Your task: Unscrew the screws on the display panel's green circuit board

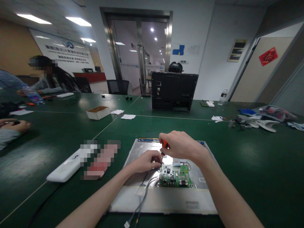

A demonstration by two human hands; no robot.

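An orange screwdriver [164, 146] is gripped in the right hand [182, 146] at the green circuit board's [175, 174] eleven o'clock corner, steadied there by the pinched left hand [146, 161]; the board is still seated on the metal panel [163, 199], so removal is judged unfinished.

We take the black monitor shell [174, 91], upright at the far side of the green table [249, 164], as our landmark. Left of it we list two white papers [128, 117], then an open cardboard box [98, 112]. Right of it we list a plastic bottle [222, 97], a white tissue [217, 118], white plastic parts [267, 124] and a clear bag [276, 112]. Far left we note a seated person [51, 79] and another person's hand [17, 126]. Nearer us and left, a white casing [64, 169]. Behind the shell, glass doors [140, 53].
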